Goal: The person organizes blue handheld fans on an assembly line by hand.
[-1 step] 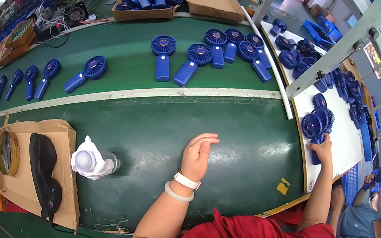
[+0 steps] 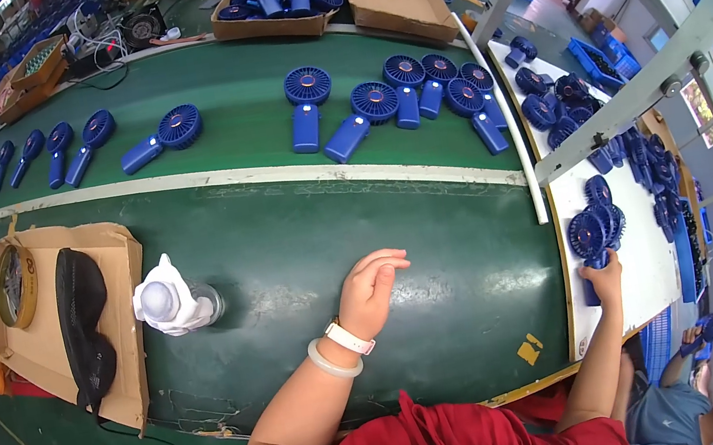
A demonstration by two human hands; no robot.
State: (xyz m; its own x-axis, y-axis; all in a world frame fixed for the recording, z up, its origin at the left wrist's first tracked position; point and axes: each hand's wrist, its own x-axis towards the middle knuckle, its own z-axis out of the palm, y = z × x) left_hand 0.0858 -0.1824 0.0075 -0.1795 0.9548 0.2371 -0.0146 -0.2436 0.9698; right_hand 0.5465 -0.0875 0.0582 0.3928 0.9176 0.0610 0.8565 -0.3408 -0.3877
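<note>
While the right hand [image 2: 604,275] closes round the handle of a blue handheld fan [image 2: 586,236] at the right of the frame, the left hand [image 2: 371,291] is near the centre over the green worktop [image 2: 451,339], fingers close together and loosely bent, with nothing visible in them; whether it touches the surface I cannot tell. The held fan is over the near part of the white side table [image 2: 634,275], its head close against other fans [image 2: 597,190], and whether its weight is off the table is not clear. As far as progress can be judged, this fan is grasped but not yet brought onto the worktop. Much seems left: more fans crowd the white table toward the upper right, and others lie spaced along the green belt [image 2: 248,137] across the upper frame. Beyond it, a filled cardboard box [image 2: 272,29] at top centre suggests some are already gathered, though whether those are finished cannot be told.
</note>
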